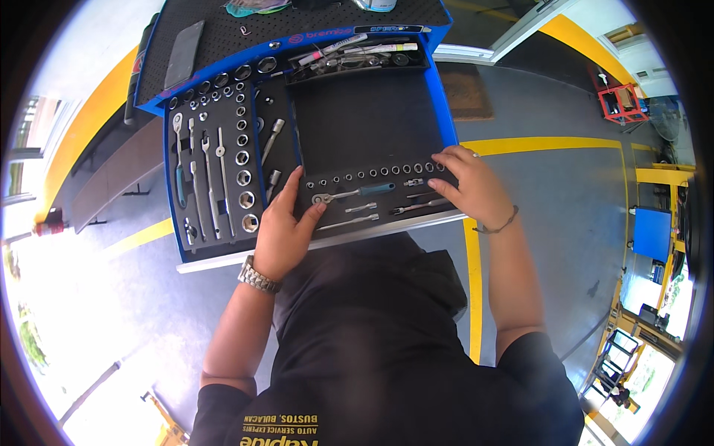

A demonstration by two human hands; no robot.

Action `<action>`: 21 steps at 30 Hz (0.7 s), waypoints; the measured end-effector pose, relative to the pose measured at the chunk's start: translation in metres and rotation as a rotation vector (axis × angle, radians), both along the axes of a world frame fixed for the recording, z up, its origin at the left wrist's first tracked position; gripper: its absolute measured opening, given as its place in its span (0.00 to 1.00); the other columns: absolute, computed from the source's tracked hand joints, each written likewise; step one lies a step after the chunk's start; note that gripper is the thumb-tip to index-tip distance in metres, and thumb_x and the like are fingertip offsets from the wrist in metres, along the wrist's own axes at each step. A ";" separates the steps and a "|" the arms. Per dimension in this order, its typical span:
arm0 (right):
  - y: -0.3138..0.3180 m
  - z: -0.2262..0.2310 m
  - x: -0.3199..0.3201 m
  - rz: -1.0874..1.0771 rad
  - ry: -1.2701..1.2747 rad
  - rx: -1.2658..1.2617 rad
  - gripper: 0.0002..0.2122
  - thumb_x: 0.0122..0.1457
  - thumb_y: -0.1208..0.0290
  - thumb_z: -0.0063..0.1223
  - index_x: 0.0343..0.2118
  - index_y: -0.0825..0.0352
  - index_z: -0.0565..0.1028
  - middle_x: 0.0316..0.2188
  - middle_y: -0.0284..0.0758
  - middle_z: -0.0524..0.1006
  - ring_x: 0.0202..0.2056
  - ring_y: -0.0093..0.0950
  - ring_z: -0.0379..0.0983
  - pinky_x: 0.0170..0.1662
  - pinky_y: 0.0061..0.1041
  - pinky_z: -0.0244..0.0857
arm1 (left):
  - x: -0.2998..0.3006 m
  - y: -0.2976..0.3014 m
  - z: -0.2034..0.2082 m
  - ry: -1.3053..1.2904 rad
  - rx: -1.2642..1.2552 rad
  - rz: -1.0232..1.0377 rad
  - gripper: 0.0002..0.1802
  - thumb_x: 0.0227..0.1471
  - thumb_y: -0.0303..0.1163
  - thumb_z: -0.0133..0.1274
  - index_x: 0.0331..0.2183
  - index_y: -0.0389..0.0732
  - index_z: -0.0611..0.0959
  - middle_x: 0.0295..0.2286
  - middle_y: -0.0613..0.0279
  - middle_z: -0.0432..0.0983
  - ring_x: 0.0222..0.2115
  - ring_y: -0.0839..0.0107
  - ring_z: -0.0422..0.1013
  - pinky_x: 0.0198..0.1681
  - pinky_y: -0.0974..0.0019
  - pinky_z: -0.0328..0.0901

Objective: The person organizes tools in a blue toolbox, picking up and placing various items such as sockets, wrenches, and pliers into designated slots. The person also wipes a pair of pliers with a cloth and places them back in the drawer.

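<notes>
The ratchet (366,191) lies crosswise in the blue drawer (444,104), its head just beside the left hand (281,234), the nearer one; the right hand (477,189) is past its handle end. Both grips are half-spread; whether they pinch anything, I cannot tell. The drawer holds small sockets (384,172) behind the ratchet, larger sockets (242,157) left of it.

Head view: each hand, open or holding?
Left hand: open, at the left of the foam socket tray; any grip unclear.
Right hand: open, at its right; any grip unclear.
</notes>
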State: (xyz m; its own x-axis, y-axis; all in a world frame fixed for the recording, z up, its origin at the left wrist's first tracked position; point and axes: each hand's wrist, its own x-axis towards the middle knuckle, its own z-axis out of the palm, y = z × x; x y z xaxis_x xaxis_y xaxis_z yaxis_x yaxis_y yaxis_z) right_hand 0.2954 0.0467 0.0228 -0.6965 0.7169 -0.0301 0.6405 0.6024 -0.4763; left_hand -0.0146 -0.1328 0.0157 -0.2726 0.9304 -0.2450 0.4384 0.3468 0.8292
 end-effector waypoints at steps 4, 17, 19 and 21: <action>-0.001 -0.011 -0.005 0.048 -0.016 0.085 0.28 0.54 0.53 0.69 0.53 0.66 0.79 0.53 0.41 0.77 0.55 0.45 0.72 0.59 0.43 0.67 | -0.012 0.006 0.002 0.380 0.010 -0.255 0.41 0.55 0.35 0.65 0.65 0.35 0.68 0.55 0.45 0.69 0.53 0.48 0.71 0.57 0.56 0.67; -0.005 -0.028 -0.003 0.053 -0.118 0.130 0.36 0.49 0.49 0.72 0.60 0.61 0.75 0.54 0.41 0.75 0.57 0.41 0.70 0.67 0.46 0.58 | -0.026 0.036 0.008 0.803 -0.063 -0.567 0.37 0.40 0.45 0.73 0.54 0.45 0.84 0.56 0.55 0.71 0.62 0.53 0.62 0.62 0.50 0.63; -0.006 -0.014 -0.011 0.058 -0.222 0.123 0.38 0.48 0.48 0.72 0.60 0.62 0.75 0.54 0.41 0.75 0.58 0.40 0.71 0.69 0.47 0.54 | -0.027 0.047 0.013 0.838 -0.114 -0.618 0.37 0.40 0.46 0.73 0.53 0.46 0.85 0.57 0.54 0.71 0.64 0.53 0.59 0.65 0.49 0.60; -0.008 -0.005 -0.019 0.076 -0.310 0.128 0.39 0.47 0.47 0.72 0.61 0.64 0.74 0.54 0.41 0.76 0.58 0.39 0.71 0.71 0.47 0.52 | -0.026 0.050 0.012 0.869 -0.109 -0.692 0.35 0.40 0.47 0.73 0.50 0.42 0.85 0.52 0.54 0.76 0.64 0.52 0.62 0.67 0.49 0.56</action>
